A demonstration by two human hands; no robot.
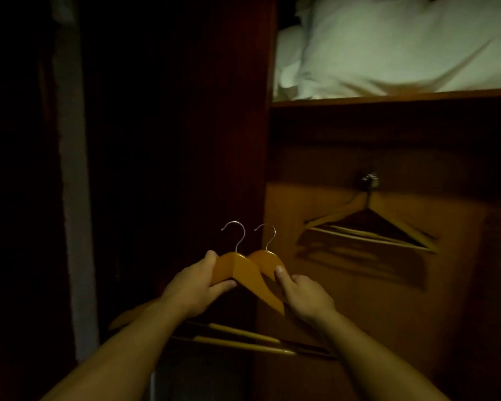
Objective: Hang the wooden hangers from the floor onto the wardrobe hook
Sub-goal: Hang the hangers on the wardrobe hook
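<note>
I hold two wooden hangers with metal hooks in front of the wardrobe. My left hand (195,287) grips the left shoulder of the nearer hanger (245,274). My right hand (304,296) pinches the second hanger (265,259) just behind it. Both hangers' hooks point up and their lower bars (243,341) run beneath my forearms. On the wardrobe's back panel a metal hook (369,180) carries hung wooden hangers (368,230), up and to the right of my hands.
A shelf (388,98) above the hook holds white pillows (402,44). The wardrobe's dark side panel (185,140) stands left of the compartment. A pale vertical strip (75,198) runs down the far left. The scene is dim.
</note>
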